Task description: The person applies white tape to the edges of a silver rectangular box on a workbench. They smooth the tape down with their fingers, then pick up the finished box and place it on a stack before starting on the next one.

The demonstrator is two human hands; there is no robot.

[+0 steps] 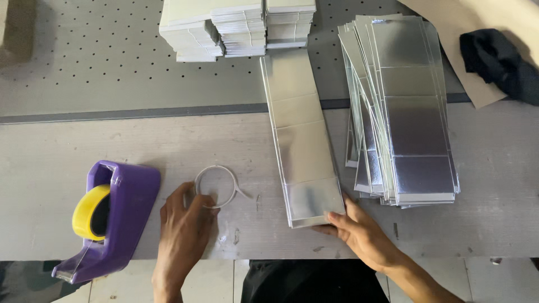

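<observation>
1. Left hand [182, 230], fingers curled loosely, is pressing a clear tape ring [215, 186] just right of the purple dispenser [112, 216]; the tape risks sticking to the bench
2. Right hand [359, 233], fingers spread flat, is pinning the silver card strip [303, 140], farther right of the dispenser; it could be sliding askew

The top edge cuts off my white card stacks [236, 25] and the fanned silver sheets [404, 106]. My right hand [362, 233] covers the long silver sheet's [303, 134] near corner. The dark cloth [497, 62] runs off right.
</observation>
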